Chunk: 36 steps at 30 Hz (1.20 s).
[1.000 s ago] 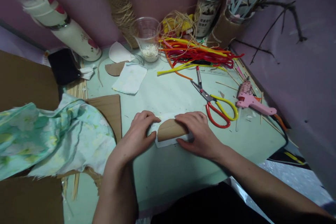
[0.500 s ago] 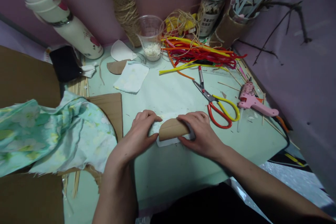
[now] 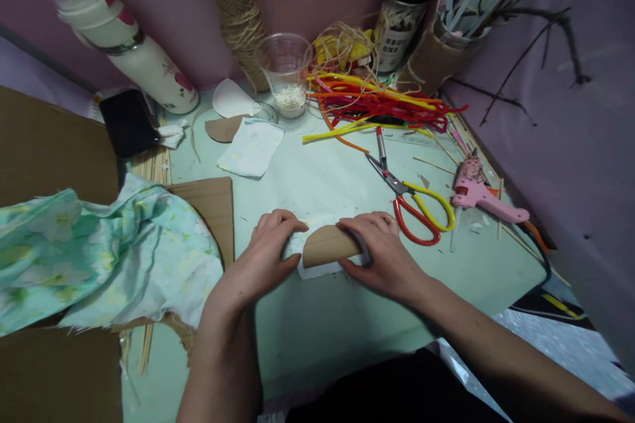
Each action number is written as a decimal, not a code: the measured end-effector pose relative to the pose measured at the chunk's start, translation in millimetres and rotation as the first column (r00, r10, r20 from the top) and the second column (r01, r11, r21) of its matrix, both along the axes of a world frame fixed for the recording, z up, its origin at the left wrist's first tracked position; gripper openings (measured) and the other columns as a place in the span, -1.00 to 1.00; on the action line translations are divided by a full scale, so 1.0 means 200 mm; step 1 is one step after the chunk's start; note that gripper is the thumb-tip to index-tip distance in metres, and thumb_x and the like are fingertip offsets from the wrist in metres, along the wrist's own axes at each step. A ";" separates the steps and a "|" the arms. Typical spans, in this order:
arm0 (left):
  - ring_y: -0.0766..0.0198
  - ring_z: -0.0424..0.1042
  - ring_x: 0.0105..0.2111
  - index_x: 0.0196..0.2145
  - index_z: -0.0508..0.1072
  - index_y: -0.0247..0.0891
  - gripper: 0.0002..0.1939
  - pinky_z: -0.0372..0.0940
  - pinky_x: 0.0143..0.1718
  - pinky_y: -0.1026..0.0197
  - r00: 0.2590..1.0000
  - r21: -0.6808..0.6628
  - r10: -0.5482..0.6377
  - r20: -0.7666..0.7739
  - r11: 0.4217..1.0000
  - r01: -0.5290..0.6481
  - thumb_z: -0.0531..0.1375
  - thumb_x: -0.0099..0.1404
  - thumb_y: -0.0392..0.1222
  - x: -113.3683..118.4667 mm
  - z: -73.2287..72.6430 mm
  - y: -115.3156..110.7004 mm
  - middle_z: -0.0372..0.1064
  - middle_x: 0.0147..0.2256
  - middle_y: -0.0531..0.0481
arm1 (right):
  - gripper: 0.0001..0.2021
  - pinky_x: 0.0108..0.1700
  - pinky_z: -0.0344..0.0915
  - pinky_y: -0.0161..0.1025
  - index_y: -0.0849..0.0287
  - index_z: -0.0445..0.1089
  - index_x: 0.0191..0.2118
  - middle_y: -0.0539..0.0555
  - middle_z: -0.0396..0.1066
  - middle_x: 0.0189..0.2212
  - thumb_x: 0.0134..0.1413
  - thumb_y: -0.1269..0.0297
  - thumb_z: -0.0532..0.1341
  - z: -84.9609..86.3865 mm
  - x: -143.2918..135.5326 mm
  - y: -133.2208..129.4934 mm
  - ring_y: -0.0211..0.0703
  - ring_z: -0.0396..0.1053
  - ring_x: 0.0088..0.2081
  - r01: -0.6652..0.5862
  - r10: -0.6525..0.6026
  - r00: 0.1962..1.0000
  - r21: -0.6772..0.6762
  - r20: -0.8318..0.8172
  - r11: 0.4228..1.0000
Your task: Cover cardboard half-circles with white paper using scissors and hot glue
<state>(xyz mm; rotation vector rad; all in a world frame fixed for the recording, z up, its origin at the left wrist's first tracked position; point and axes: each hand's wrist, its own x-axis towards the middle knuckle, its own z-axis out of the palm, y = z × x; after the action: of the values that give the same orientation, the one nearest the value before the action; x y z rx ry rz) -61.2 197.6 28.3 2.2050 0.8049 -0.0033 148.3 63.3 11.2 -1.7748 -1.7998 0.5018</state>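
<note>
A half-circle of brown cardboard [image 3: 331, 246] lies on a small piece of pale cloth [image 3: 317, 271], its straight edge towards me. At the left end my left hand [image 3: 272, 246] pinches the cloth, thumb and forefinger close to the cardboard's tip. My right hand [image 3: 380, 248] is closed round the right end, with its thumb low and its fingers over the top of the cardboard and cloth. The curled fingers of both hands hide the cloth's outer edges. Just beyond my right hand lie scissors [image 3: 419, 213] with one red and one yellow handle.
A pink glue gun [image 3: 489, 198] rests at the right. Pipe cleaners [image 3: 381, 102], a plastic cup [image 3: 286, 69] of white beads and a twine roll [image 3: 235, 13] stand or lie along the back. Floral cloth [image 3: 143, 258] covers cardboard at the left. Another cloth piece [image 3: 253, 147] lies behind my hands.
The whole view has shifted slightly to the right and down. My hands keep nearly the same hold on the cloth and cardboard.
</note>
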 end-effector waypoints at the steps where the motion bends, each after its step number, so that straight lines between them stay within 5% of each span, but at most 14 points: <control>1: 0.06 0.21 0.05 0.00 0.33 -0.10 -0.57 0.20 0.12 -0.09 1.000 -0.004 -0.003 0.000 1.000 0.003 0.16 0.16 -0.36 0.00 0.00 0.00 0.24 0.01 -0.08 | -0.49 0.13 0.05 0.16 0.04 0.18 0.12 0.15 0.43 -0.01 0.04 0.30 0.27 0.00 0.00 0.00 0.12 0.31 0.04 -0.003 0.003 1.000 -0.003 0.001 1.000; 6: 0.09 0.24 0.05 0.00 0.34 -0.11 -0.59 0.21 0.12 -0.06 0.999 -0.018 0.018 0.029 1.000 -0.017 0.15 0.18 -0.33 -0.01 0.04 0.01 0.28 0.00 -0.07 | -0.48 0.12 0.05 0.17 0.03 0.18 0.13 0.14 0.43 -0.01 0.03 0.30 0.27 0.00 0.00 0.00 0.12 0.32 0.04 -0.008 0.008 1.000 -0.001 0.006 1.000; 13: 0.09 0.31 0.03 -0.02 0.33 -0.16 -0.68 0.22 0.10 -0.03 0.961 0.124 0.253 0.113 0.956 -0.267 0.18 0.26 -0.17 0.05 0.02 -0.01 0.33 -0.02 -0.09 | -0.47 0.15 0.03 0.20 0.03 0.20 0.13 0.15 0.43 -0.01 0.00 0.31 0.28 -0.01 0.00 0.00 0.13 0.33 0.04 -0.005 0.005 1.000 0.000 0.017 1.000; 18: -0.02 0.26 0.06 0.04 0.27 -0.22 -0.53 0.21 0.08 -0.06 0.987 0.241 0.162 0.004 0.958 -0.159 0.27 0.22 -0.10 0.16 0.03 -0.08 0.31 0.00 -0.17 | -0.46 0.15 0.03 0.19 0.06 0.18 0.13 0.16 0.43 -0.01 0.00 0.30 0.29 -0.01 -0.01 0.00 0.12 0.31 0.04 -0.010 0.010 1.000 -0.002 0.013 1.000; 25: -0.04 0.31 -0.06 -0.11 0.29 -0.26 -0.63 0.24 -0.08 -0.04 0.950 0.371 0.113 -0.292 0.929 0.004 0.30 0.19 -0.14 0.30 0.14 -0.11 0.31 -0.14 -0.18 | -0.42 0.16 0.03 0.17 0.07 0.16 0.15 0.17 0.40 0.03 -0.02 0.28 0.29 0.00 0.00 -0.01 0.13 0.31 0.06 -0.003 0.003 1.000 0.024 -0.007 1.000; 36: -0.07 0.34 -0.07 -0.15 0.31 -0.29 -0.62 0.27 -0.16 0.00 0.898 0.339 0.083 -0.432 0.938 0.076 0.34 0.13 -0.18 0.34 0.18 -0.09 0.32 -0.13 -0.23 | -0.59 0.06 0.17 0.12 0.11 0.20 0.08 0.21 0.41 -0.02 0.10 0.27 0.22 0.03 0.15 -0.08 0.12 0.34 0.00 0.179 -0.186 0.982 0.199 0.015 0.963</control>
<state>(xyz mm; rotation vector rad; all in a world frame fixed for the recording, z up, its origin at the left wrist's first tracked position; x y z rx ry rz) 7.0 180.6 64.7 2.5837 1.1290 -0.4046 177.6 46.9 16.7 -1.7966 -1.6255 0.2130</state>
